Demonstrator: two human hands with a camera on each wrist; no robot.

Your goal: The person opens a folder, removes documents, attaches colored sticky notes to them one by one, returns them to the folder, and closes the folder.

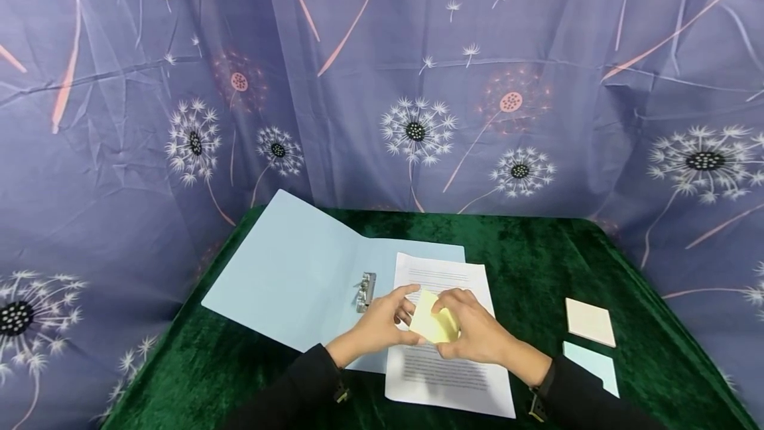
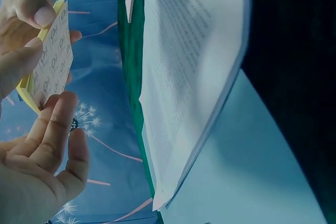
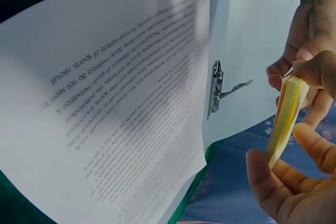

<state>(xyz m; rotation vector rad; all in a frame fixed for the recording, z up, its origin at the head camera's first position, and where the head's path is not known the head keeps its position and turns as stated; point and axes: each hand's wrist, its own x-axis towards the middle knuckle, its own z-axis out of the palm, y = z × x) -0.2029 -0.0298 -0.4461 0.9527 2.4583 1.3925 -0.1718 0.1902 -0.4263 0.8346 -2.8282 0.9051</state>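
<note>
A yellow sticky note pad [image 1: 431, 321] is held up above printed sheets, tilted. My left hand [image 1: 382, 318] grips its left side, thumb at the lower corner and fingers toward the upper one. On the other side, my right hand [image 1: 475, 328] holds the pad with curled fingers and thumb. The left wrist view shows the printed backing of the pad [image 2: 55, 51], and the right wrist view shows its thin yellow edge [image 3: 286, 121]. Below lie the stacked printed sheets [image 1: 444, 377], overlapping the right half of an open light blue folder [image 1: 292, 264].
A metal lever clip [image 1: 365, 292] is fixed inside the folder near its fold. At the right on the green velvet cloth [image 1: 531, 271] lie a cream sticky note pad [image 1: 589, 322] and a light blue one [image 1: 592, 365]. A patterned purple curtain [image 1: 358, 85] hangs behind.
</note>
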